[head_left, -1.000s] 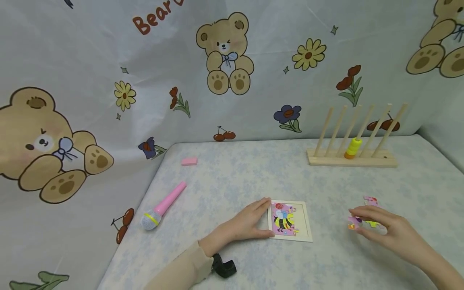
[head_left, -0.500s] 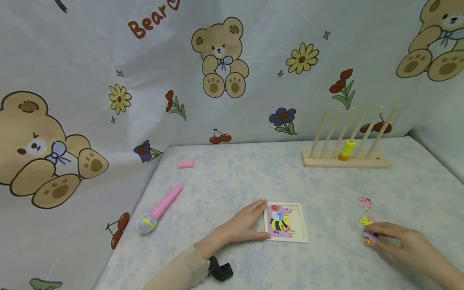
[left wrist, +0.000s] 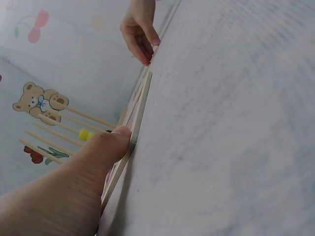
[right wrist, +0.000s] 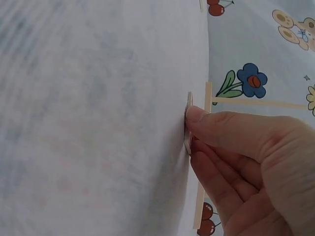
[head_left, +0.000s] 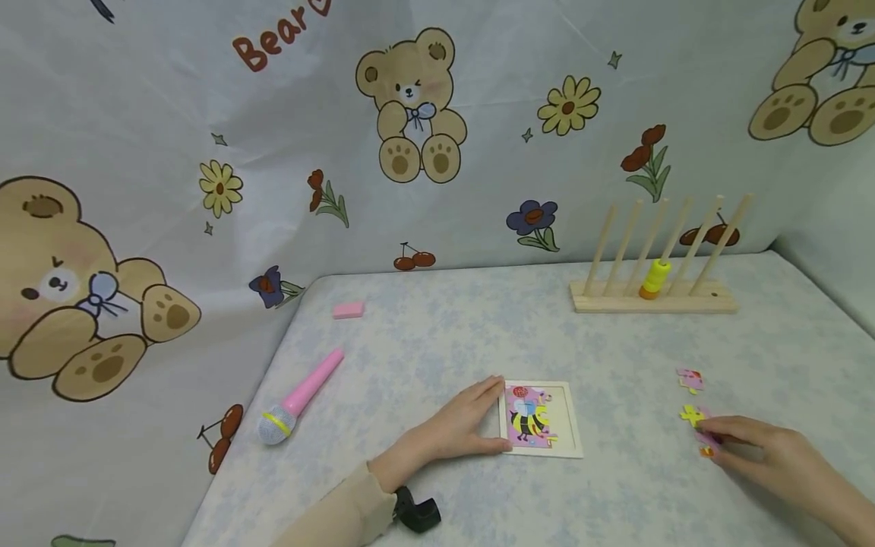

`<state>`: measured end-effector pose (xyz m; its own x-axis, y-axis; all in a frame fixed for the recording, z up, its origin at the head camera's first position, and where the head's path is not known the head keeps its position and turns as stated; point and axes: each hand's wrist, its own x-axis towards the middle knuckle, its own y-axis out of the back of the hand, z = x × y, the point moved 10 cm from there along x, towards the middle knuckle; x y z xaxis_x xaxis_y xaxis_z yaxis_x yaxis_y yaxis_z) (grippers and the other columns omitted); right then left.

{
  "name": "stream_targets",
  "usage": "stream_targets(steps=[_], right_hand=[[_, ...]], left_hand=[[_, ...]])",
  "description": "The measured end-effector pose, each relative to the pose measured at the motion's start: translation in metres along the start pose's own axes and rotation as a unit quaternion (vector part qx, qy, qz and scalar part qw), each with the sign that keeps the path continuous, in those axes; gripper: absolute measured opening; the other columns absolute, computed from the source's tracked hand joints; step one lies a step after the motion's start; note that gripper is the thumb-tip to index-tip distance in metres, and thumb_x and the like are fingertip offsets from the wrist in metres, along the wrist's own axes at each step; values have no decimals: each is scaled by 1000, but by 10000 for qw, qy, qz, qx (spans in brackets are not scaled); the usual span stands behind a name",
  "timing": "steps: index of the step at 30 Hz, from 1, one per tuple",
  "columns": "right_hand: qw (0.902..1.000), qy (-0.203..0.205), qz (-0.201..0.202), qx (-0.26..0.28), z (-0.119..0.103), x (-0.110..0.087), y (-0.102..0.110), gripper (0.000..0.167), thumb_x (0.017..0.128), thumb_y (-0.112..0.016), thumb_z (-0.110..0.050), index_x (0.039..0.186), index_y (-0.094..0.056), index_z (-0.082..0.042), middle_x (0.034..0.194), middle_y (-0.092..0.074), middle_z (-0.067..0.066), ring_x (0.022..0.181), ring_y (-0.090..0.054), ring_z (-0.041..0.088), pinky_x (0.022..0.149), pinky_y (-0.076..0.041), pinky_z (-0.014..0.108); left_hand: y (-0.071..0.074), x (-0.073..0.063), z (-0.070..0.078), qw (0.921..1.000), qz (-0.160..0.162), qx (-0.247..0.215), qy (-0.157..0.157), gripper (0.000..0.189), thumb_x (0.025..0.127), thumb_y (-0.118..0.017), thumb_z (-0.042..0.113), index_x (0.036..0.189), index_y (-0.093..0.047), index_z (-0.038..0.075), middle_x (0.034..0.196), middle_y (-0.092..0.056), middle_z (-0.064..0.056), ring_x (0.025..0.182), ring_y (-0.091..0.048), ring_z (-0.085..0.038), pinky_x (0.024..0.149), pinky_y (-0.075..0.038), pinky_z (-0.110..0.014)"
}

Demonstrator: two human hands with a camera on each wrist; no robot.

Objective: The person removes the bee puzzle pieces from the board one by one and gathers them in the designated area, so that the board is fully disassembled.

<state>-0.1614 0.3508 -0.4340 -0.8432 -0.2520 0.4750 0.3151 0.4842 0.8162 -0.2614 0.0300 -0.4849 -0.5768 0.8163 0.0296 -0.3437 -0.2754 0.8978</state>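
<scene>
Right hand (head_left: 775,448) swings outward, pinching a purple piece (head_left: 707,439) beside the yellow piece (head_left: 692,415); left hand (head_left: 472,418) grips the frame (head_left: 573,422), bee (head_left: 526,422) still unfinished!

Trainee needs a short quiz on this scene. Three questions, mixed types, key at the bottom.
1. Fill in the blank: The left hand touches the board on its ____ side.

2. Multiple choice: What does the right hand pinch?
A) the mic
B) a puzzle piece
C) the eraser

3. True or false: All the beads on the rack sit on one peg.

Key: 1. left; 2. B; 3. true
</scene>
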Motion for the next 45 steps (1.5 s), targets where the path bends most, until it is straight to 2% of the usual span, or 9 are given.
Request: stream_targets(steps=[9,17,21,25,27,30,34,39,45], right_hand=[[9985,512,192,-58,-13,5,7,49,50,-88,-10,95,-73,-18,97,-64,-18,95,-47,-21,72,-38,0],[9986,519,0,-35,-18,4,2,58,45,-85,3,97,-73,-20,95,-64,-17,90,-51,-18,71,-39,1],[9949,-225,-405,893,-18,15,3,43,63,-82,2,102,-72,-15,99,-65,-16,92,-53,-15,71,-42,4],[9657,-830,-744,2347,-40,50,11,27,87,-62,8,112,-67,-2,107,-66,-6,94,-60,-1,71,-50,14],[9600,-786,-810,2560,-58,74,9,24,91,-58,4,114,-65,-1,109,-66,0,93,-62,6,71,-52,20],[9621,-854,-911,2424,-78,106,-12,21,93,-61,-8,112,-67,-6,106,-66,-1,92,-62,6,71,-53,23],[9657,-890,-1112,2172,-89,128,-63,21,90,-66,-19,107,-70,-9,99,-67,-2,86,-61,7,72,-52,26],[9607,-1126,-1303,2177,-88,131,-110,23,87,-71,-20,105,-69,-5,93,-66,-3,82,-60,12,72,-51,26],[9579,-1288,-1305,2210,-89,122,-129,23,85,-72,-19,104,-69,-6,91,-64,-3,82,-58,13,71,-51,24]], left_hand=[[6,0,-1,9999,57,122,-13,94,86,-56,60,151,-17,4,156,-15,-10,141,-15,-19,110,-21,-34],[7,-5,-6,9999,115,120,16,94,86,-57,59,151,-17,3,155,-15,-10,141,-15,-19,110,-21,-35],[8,-4,-6,9999,97,94,-17,94,86,-57,58,151,-16,3,156,-15,-11,141,-14,-20,111,-21,-35],[8,-1,-4,9999,81,83,-40,94,86,-57,58,151,-16,4,155,-15,-11,141,-15,-20,110,-21,-35],[7,1,-3,9999,85,83,-46,94,86,-58,57,151,-16,4,155,-16,-11,140,-16,-20,110,-22,-34],[3,4,0,9999,69,78,-53,93,86,-59,57,151,-17,4,155,-16,-10,140,-16,-19,110,-22,-34],[0,5,2,10000,24,63,-45,92,87,-58,56,151,-17,4,155,-16,-10,140,-16,-20,110,-22,-33],[1,2,1,10000,-11,74,14,93,87,-59,55,151,-17,3,155,-16,-11,140,-18,-21,110,-22,-33],[2,-3,0,9999,44,68,71,93,86,-58,57,151,-17,5,155,-17,-10,140,-18,-20,110,-22,-33]])
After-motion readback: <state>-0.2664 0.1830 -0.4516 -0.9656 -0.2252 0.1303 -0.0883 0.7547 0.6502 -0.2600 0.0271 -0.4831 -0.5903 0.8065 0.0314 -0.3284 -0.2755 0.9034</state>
